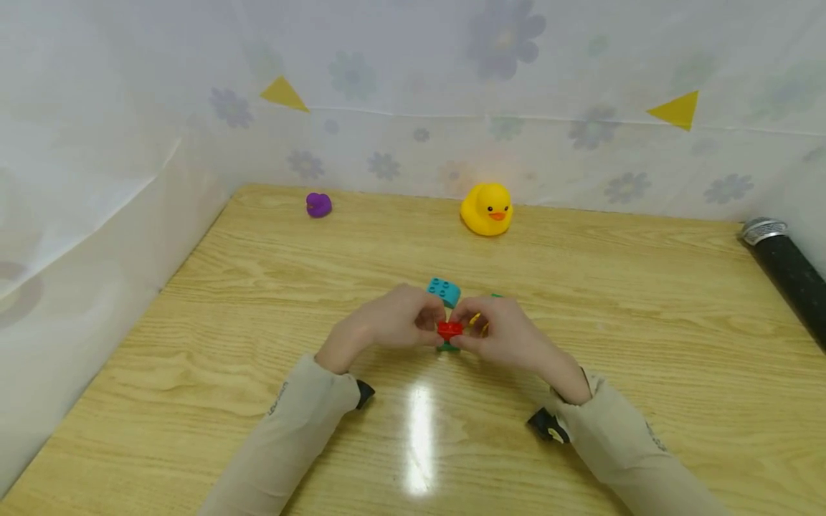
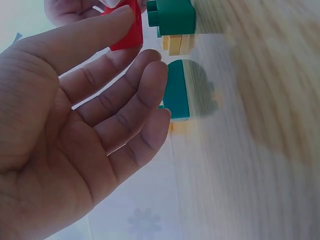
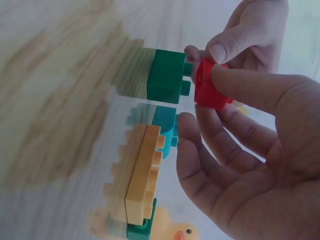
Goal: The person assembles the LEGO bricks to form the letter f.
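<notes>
Both hands pinch one small red toy brick (image 1: 449, 330) between thumb and fingers, the left hand (image 1: 396, 319) from the left and the right hand (image 1: 506, 333) from the right. The red brick hovers just above a dark green brick (image 3: 166, 77) on the table, with a narrow gap over its studs in the right wrist view. Behind the hands lies a turquoise brick (image 1: 443, 290) with a rounded side. A long yellow brick (image 3: 142, 175) and another green brick (image 3: 141, 227) lie beyond the right hand, mostly hidden by it in the head view.
At the back of the wooden table (image 1: 258, 301) sit a yellow rubber duck (image 1: 487, 211) and a small purple duck (image 1: 318, 205). A black microphone (image 1: 787, 265) lies along the right side. A flower-patterned cloth (image 1: 387, 86) hangs behind the table.
</notes>
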A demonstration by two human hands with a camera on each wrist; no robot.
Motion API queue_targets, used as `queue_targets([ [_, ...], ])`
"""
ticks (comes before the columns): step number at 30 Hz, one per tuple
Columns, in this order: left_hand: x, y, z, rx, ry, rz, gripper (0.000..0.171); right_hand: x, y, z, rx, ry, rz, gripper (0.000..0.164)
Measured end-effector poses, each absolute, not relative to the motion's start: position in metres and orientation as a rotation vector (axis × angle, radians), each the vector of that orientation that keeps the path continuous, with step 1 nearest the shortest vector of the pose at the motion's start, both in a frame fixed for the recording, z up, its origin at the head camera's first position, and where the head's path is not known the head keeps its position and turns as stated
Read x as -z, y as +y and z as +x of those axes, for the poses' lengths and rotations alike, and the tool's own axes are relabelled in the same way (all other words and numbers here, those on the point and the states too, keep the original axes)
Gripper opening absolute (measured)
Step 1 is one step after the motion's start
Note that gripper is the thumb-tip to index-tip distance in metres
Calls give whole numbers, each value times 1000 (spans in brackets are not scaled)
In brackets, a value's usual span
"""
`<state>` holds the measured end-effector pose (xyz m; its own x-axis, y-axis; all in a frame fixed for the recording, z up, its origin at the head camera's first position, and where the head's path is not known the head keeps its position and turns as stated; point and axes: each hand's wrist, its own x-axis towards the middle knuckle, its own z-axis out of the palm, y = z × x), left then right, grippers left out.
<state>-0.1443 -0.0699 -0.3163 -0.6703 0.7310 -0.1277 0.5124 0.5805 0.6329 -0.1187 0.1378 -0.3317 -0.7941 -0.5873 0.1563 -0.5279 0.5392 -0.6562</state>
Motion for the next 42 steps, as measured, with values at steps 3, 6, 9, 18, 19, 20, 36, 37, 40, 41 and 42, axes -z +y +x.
queue_targets([
  [3,316,-70,-144,-816,2427,1020,8,332,138,-118,1100,2677,-967,12],
  [6,316,-71,-144,-826,2418,1038,7,331,137,-119,1090,2672,-959,12],
  [9,316,-71,-144,-832,2416,1044,7,331,137,-119,1081,2673,-958,13],
  [18,320,-70,-143,-852,2402,993,7,331,136,-119,1080,2664,-959,13],
  [19,321,-70,-143,-854,2401,994,7,331,136,-118,1079,2663,-955,12],
  [20,322,-69,-144,-854,2402,996,8,331,136,-118,1080,2661,-950,12],
  [36,320,-66,-143,-812,2444,1028,12,331,136,-117,1095,2684,-890,14],
  [37,320,-66,-143,-813,2442,1026,12,331,136,-117,1095,2683,-891,14],
  [40,321,-66,-143,-815,2434,1021,13,331,136,-117,1092,2687,-898,14],
  [41,321,-66,-143,-815,2432,1020,13,331,135,-117,1091,2691,-901,13],
  [42,322,-66,-143,-818,2432,1022,14,332,135,-117,1092,2693,-905,13],
])
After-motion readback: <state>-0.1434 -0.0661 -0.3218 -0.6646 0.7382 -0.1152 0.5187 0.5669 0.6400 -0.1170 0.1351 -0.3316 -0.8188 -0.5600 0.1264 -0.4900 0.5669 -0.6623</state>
